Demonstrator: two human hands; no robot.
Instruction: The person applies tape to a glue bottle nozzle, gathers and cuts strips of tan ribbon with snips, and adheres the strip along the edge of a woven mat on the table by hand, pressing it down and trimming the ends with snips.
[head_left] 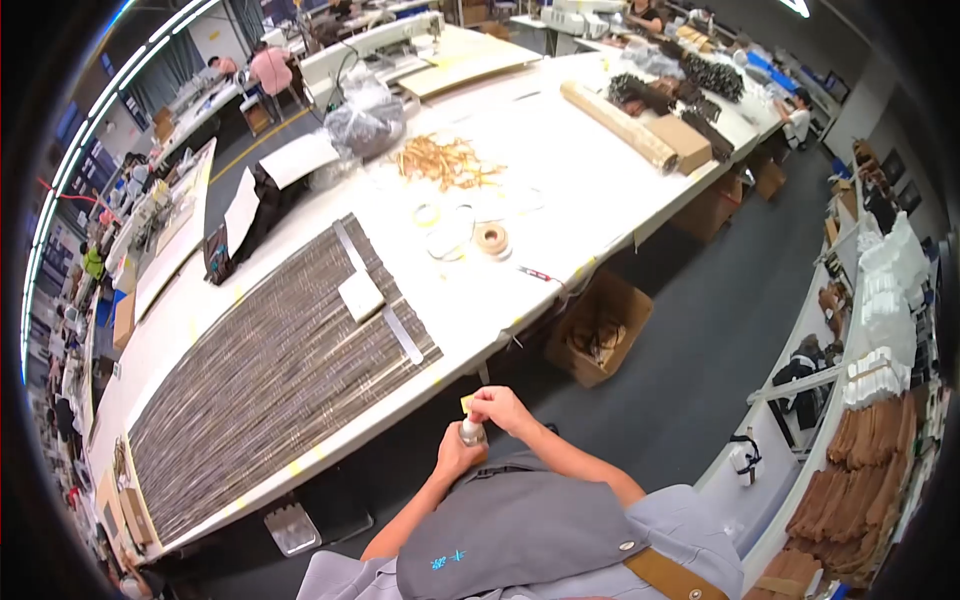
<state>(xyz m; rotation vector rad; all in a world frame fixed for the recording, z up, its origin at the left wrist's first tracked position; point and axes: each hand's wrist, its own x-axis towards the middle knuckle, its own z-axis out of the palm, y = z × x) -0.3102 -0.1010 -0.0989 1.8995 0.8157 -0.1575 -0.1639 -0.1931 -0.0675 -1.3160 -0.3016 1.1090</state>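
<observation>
Close to my body, beyond the grey apron, my left hand (458, 452) is wrapped round a small whitish bottle (472, 433). My right hand (500, 408) is pinched at the top of the bottle, with a small yellow piece (467, 403) at its fingertips. Both hands are just off the near edge of the white table (480, 345). On that table lies a wide stack of grey-brown striped strips (270, 390), with a white block (361, 296) and a light ruler-like bar (403, 335) on top.
Tape rolls (491, 239), a red cutter (536, 273), tan scraps (450, 162) and a long roll (620, 127) lie on the table. An open cardboard box (600, 330) stands on the floor. Shelves with brown bundles (850, 480) line the right. Other people sit farther back.
</observation>
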